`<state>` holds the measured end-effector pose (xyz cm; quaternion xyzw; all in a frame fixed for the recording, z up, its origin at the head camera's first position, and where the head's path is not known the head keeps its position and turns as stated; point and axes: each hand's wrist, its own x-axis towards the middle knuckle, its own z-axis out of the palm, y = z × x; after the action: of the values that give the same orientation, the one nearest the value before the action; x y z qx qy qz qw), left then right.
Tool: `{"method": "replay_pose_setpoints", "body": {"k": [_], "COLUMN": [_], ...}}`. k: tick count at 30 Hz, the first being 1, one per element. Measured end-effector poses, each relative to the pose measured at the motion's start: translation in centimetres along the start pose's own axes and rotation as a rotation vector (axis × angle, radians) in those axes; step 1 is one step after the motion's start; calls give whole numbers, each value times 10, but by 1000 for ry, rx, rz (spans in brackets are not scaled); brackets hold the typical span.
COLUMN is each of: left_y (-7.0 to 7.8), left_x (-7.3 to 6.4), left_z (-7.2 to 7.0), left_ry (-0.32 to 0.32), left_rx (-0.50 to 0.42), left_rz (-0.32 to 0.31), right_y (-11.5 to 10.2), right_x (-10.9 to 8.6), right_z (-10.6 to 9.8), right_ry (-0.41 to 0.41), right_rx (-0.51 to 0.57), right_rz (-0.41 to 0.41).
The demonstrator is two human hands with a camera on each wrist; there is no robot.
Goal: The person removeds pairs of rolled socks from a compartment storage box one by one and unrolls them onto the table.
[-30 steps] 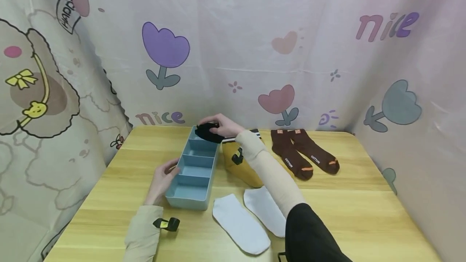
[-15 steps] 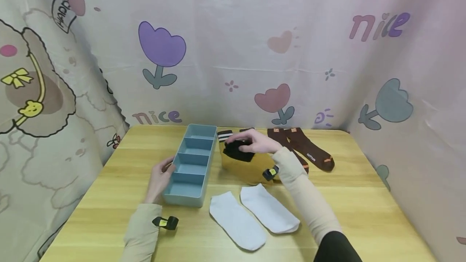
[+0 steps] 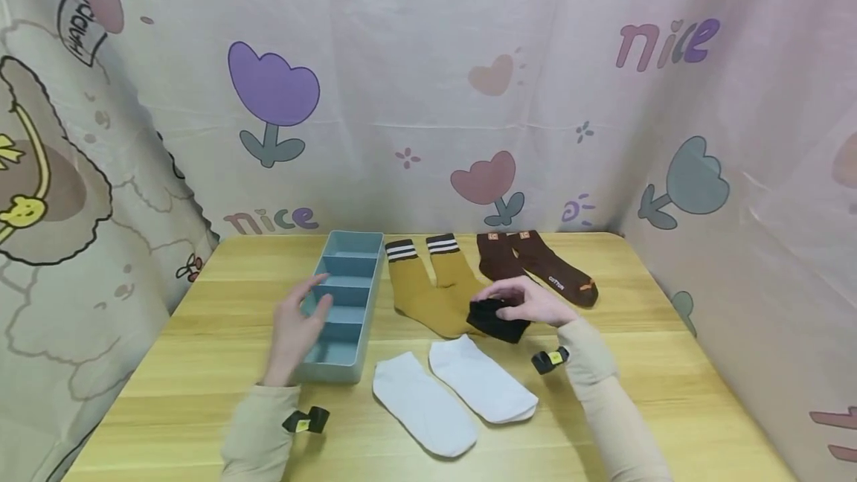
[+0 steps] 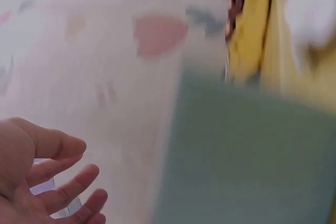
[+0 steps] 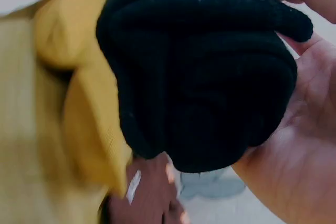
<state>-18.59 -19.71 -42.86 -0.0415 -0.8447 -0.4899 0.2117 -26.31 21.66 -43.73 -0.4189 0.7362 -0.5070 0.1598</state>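
Observation:
My right hand (image 3: 532, 302) pinches a folded bundle of black socks (image 3: 497, 320) above the toe area of the mustard socks (image 3: 428, 296). In the right wrist view the black socks (image 5: 199, 77) fill the middle, with thumb and fingers at their right edge. My left hand (image 3: 294, 329) hovers by the left side of a blue-grey divided box (image 3: 364, 344), its fingers spread and holding nothing. The left wrist view shows that hand (image 4: 47, 177) apart from the blurred box (image 4: 247, 156). No item shows in the box's compartments.
Two white socks (image 3: 425, 404) lie flat in front of the mustard pair. Brown socks (image 3: 556, 274) lie at the back right of the wooden table (image 3: 669, 393). A printed curtain (image 3: 402, 95) hangs behind the table and along its sides.
My right hand has carried the black socks from the box's far compartment rightward and nearer, past the mustard socks. My left hand has let go of the box's side and spread its fingers.

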Motion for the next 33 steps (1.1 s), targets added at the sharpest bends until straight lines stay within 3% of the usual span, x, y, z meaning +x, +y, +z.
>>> {"method": "replay_pose_setpoints", "body": {"k": [3, 6, 8, 12, 15, 20, 25, 33], "left_y": [25, 48, 60, 78, 89, 99, 100, 98], "left_x": [-7, -18, -27, -40, -44, -42, -43, -44], "left_z": [27, 57, 78, 118, 144, 180, 206, 227], "left_ry": [-19, -138, -295, -655, -806, -882, -887, -864], "left_rx": [4, -12, -26, -58, -30, 22, 2, -37], "left_rz": [134, 226, 255, 239, 206, 169, 120, 65], "right_y": [8, 12, 15, 19, 21, 26, 33, 34], "right_x": [-22, -42, -55, -76, -88, -100, -108, -117], "right_z": [-2, -2, -3, -5, -5, -2, 2, 11], "right_ry": [23, 37, 41, 42, 55, 88, 105, 198], "right_rx": [42, 78, 78, 92, 90, 47, 49, 148], "right_rz": [-8, -3, -9, 10, 42, 95, 128, 205]}}
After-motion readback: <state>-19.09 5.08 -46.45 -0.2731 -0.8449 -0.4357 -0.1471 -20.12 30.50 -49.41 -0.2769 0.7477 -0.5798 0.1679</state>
